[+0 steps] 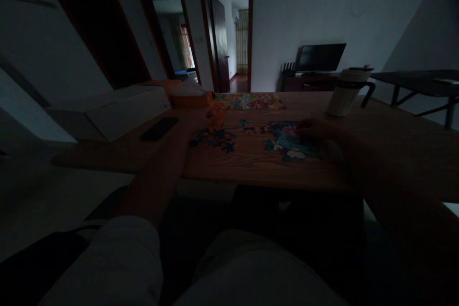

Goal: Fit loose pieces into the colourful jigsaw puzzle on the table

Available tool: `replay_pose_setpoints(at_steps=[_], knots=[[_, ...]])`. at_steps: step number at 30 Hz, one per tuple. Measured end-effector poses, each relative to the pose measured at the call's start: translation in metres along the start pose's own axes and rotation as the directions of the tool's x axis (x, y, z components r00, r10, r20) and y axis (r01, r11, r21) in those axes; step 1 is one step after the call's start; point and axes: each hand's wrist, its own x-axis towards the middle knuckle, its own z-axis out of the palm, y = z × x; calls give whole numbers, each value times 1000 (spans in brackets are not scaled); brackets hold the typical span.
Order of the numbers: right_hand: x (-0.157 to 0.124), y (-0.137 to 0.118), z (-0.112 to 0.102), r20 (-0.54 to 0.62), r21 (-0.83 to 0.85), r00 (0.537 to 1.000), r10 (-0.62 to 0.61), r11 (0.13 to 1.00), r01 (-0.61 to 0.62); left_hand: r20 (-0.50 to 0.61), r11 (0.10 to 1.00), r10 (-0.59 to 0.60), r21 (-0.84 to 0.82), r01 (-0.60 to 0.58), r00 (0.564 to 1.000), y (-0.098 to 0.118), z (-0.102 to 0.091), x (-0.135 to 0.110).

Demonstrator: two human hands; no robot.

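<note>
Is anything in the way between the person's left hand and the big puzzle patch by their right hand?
Only a few loose puzzle pieces lying flat on the wooden table, between the left hand and the puzzle patch under the right hand. Nothing taller stands there, though dim light hides detail.

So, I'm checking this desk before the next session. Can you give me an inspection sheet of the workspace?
Surface: light-brown wood-grain tabletop, dimly lit.
Job's things: small cluster of blue jigsaw pieces; larger blue-and-pink jigsaw section; colourful printed picture cards.
Clutter: black smartphone; white mug with black handle; orange box; white cardboard box.
Hands: left hand at something small and orange; right hand on the larger section.
Cables: nothing seen.
Surroundings: black monitor on a dark cabinet; two open doorways.
</note>
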Motion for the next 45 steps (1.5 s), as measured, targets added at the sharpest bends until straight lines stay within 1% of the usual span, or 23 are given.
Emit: replay_pose_setpoints(at_steps=[3,8,9,13,17,19,21,23,25,27,29,33,35,37,39,42,44,45], knots=[[3,4,1,16,34,1000,-11,999,11,-1,1000,-16,20,16,1000,-1,2,1],[2,6,2,-6,25,1000,-13,1000,13,-87,1000,29,13,-28,996,-4,4,3],[1,5,2,-6,23,1000,-10,1000,10,-91,999,46,3,-46,995,-3,4,3],[-3,-3,1,-2,12,1000,15,1000,-15,-35,985,167,-30,-168,985,4,2,1],[-8,-11,0,7,11,1000,22,1000,-22,14,976,218,-13,-218,976,12,1,-2],[-9,-13,0,2,33,999,46,998,-46,26,963,269,-29,-269,963,14,2,-3],[-10,-15,1,1,56,998,63,996,-63,15,937,343,-77,-341,939,16,3,-3],[-10,-15,1,9,70,998,55,996,-55,0,921,379,-99,-377,925,19,4,-5],[-10,-15,1,16,64,999,47,997,-48,-3,932,351,-92,-350,936,23,3,-7],[-9,-13,1,-5,31,999,41,999,-41,-5,955,286,-84,-285,958,27,2,-10],[-7,-10,1,-22,-7,999,27,1000,-28,27,971,229,-74,-226,973,29,3,-12],[0,0,1,-8,-11,1000,-13,1000,13,56,986,164,10,-165,985,22,13,-6],[3,4,1,-24,-5,999,-28,1000,28,53,979,183,82,-187,982,15,21,0],[5,6,1,-34,0,999,-29,1000,29,65,956,226,175,-234,972,10,28,6],[3,4,1,-31,-2,1000,-6,1000,6,90,928,256,256,-271,962,9,31,7],[-1,-2,0,-14,-12,1000,20,1000,-20,143,922,246,269,-277,959,20,33,1],[-4,-5,0,3,-11,1000,13,1000,-13,232,935,226,220,-277,946,32,34,-7],[-5,-6,0,9,-6,1000,5,1000,-5,298,938,228,188,-292,927,38,35,-10]])
